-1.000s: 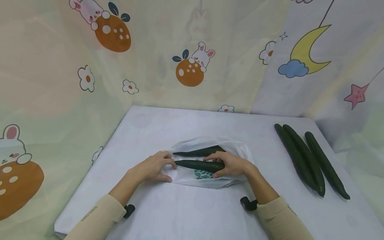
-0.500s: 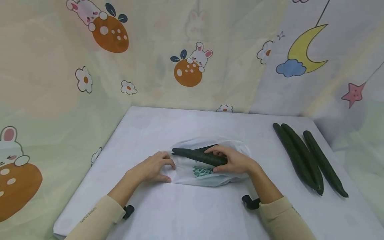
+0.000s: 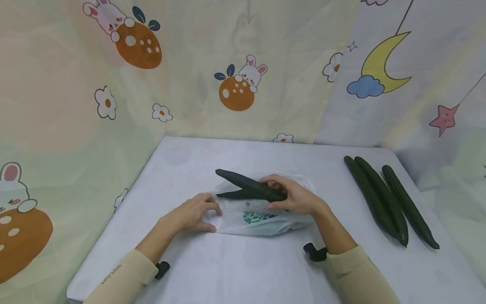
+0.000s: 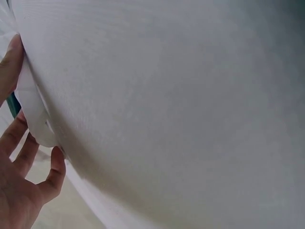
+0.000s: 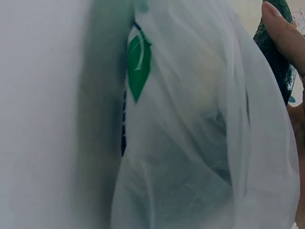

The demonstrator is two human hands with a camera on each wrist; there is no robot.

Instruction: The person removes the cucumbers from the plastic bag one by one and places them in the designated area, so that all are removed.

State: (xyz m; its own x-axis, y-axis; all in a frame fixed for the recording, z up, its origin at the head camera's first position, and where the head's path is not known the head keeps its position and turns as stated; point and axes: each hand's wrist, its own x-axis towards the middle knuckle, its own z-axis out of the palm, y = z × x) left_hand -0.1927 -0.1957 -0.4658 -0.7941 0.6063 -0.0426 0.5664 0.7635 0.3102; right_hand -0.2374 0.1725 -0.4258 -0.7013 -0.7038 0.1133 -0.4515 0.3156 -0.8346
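My right hand (image 3: 294,196) grips a dark green cucumber (image 3: 239,179) near its right end, thumb on the near side and fingers on the far side. The cucumber points up to the left and crosses over another cucumber (image 3: 232,194) lying lower, whose right part is hidden. Beneath both lies a thin white plastic bag (image 3: 231,219) with a green leaf print. In the right wrist view the bag (image 5: 181,143) fills the middle, with the gripped cucumber (image 5: 276,52) at upper right. My left hand (image 3: 193,212) holds the bag's left edge, fingers bent at the plastic (image 4: 35,109).
Three more long cucumbers (image 3: 379,202) lie side by side on the right of the white-covered table (image 3: 182,164). A cloth backdrop (image 3: 190,55) with cartoon rabbits and flowers hangs close behind and beside the table.
My right hand has lifted its cucumber from beside the other one and swung its left end up and away, so it now crosses the other. The left hand stays at the bag's edge.
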